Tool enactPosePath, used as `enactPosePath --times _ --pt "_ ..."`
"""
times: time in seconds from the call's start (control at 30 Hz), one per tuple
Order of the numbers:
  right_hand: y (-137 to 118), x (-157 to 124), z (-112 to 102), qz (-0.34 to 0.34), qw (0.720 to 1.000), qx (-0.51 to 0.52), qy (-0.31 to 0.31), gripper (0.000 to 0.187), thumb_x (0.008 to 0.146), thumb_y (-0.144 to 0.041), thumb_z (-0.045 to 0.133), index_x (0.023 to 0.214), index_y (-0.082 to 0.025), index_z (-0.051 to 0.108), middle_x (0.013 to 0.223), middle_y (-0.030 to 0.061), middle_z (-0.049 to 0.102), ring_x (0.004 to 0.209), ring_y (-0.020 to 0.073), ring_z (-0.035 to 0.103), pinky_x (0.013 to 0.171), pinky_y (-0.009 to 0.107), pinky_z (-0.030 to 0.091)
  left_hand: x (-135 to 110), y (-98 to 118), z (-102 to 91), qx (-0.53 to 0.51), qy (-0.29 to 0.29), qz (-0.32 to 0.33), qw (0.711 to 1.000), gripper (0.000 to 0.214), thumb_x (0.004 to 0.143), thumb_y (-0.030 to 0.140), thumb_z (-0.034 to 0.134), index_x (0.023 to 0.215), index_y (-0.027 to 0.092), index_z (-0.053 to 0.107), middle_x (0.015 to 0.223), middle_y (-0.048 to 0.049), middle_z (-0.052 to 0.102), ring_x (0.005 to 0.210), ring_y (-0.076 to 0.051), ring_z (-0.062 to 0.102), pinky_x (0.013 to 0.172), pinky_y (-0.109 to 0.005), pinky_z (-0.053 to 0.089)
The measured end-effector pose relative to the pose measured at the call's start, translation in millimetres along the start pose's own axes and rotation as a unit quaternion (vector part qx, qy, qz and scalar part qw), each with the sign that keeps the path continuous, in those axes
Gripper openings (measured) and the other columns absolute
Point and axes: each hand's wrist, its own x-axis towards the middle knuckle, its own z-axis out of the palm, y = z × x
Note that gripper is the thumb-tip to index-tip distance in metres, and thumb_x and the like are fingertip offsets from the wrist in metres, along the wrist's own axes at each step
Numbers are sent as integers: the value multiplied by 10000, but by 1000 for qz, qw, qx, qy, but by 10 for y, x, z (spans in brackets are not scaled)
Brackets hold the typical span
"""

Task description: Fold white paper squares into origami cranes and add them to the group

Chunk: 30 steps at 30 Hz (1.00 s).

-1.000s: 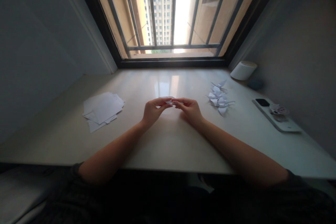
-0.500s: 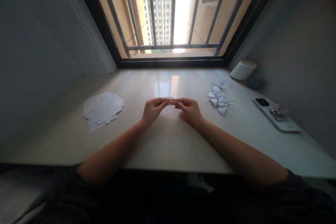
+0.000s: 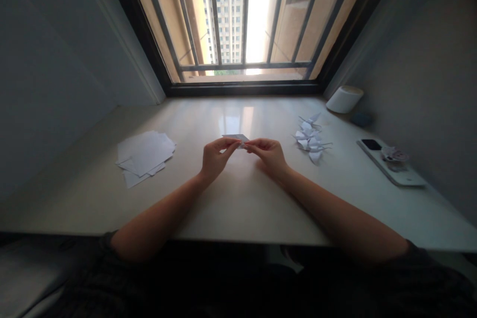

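Observation:
Between my two hands, above the middle of the pale tabletop, is a small folded piece of white paper. My left hand pinches its near edge between thumb and forefinger. My right hand pinches the same edge from the other side, its fingertips almost meeting the left ones. A flat grey-white flap of the paper shows beyond the left fingers; the fingertips hide the rest. To the right of my right hand lies a cluster of white folded paper cranes.
A loose stack of white paper sheets lies at the left. On the right are a white phone with a small clear object on it, and a white cylindrical object by the wall. A barred window rises behind the table.
The folded paper has turned in my fingers, so more of its flat flap shows beyond the left hand. Both hands stay almost in the same place.

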Motion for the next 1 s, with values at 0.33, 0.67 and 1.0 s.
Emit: enactPosePath --times 0.33,0.67,1.0 --pt "-6 1 5 26 999 27 26 267 512 -366 867 707 -220 758 657 22 725 625 154 639 703 335 521 9 -36 2 -13 17 1 1000 186 769 356 719 864 200 752 880 -51 748 820 -188 701 786 -325 574" --pt "10 14 1 36 999 13 38 343 480 -423 877 648 -189 690 630 25 703 608 157 640 651 315 521 1 -35 -1 -9 20 -1 1000 196 765 365 718 876 207 755 886 -56 748 835 -199 700 806 -343 568" --pt "-5 6 7 5 999 32 -3 411 557 -458 841 847 -223 669 723 2 725 664 157 664 716 323 523 40 -44 -12 -41 35 1 999 226 756 369 722 864 172 742 888 -62 747 828 -193 701 797 -328 563"
